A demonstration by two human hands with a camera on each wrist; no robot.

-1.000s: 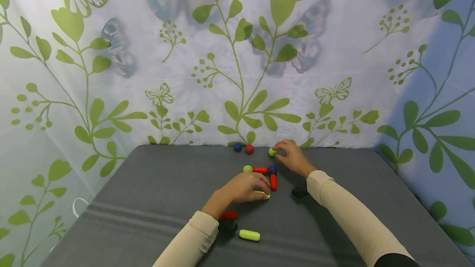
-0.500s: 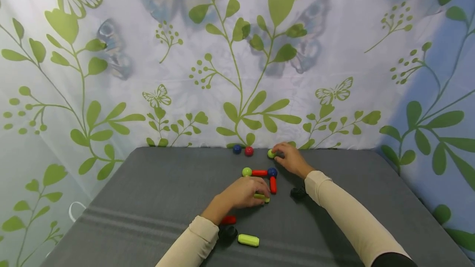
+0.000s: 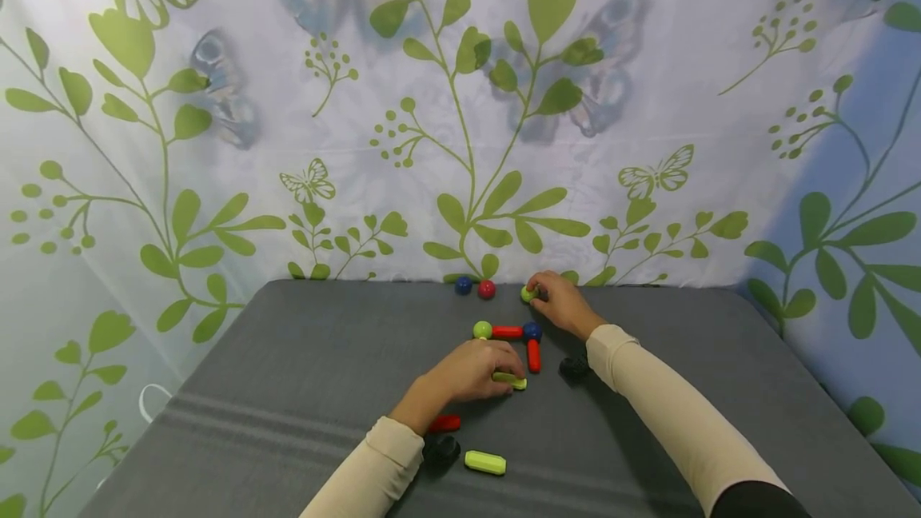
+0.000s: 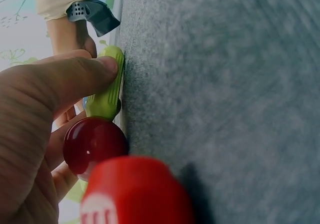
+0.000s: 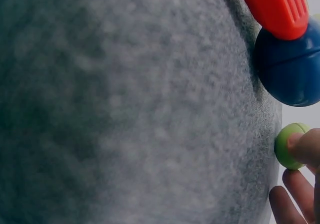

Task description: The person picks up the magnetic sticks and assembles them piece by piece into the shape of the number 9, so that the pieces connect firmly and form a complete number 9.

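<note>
My left hand (image 3: 471, 374) pinches a lime green rod (image 4: 106, 92), thumb along its ribbed side, low over the grey tabletop. A dark red ball (image 4: 95, 145) sits at the rod's near end, hidden under the hand in the head view. In front of it a red rod (image 4: 137, 194) fills the bottom of the left wrist view. At the far edge, my right hand (image 3: 564, 306) pinches a green ball (image 5: 289, 145) between thumb and fingers. Between the hands, another green ball (image 3: 482, 330), a red rod (image 3: 508, 332), a blue ball (image 3: 532, 331) and a second red rod (image 3: 534, 356) form a corner.
A blue ball (image 3: 464, 285) and a red ball (image 3: 487, 289) lie at the back edge of the grey table (image 3: 324, 358). Nearer the front is a loose lime rod (image 3: 485, 463). A black wrist camera (image 3: 442, 450) hangs by the left sleeve. A leaf-patterned curtain (image 3: 360, 206) rises behind.
</note>
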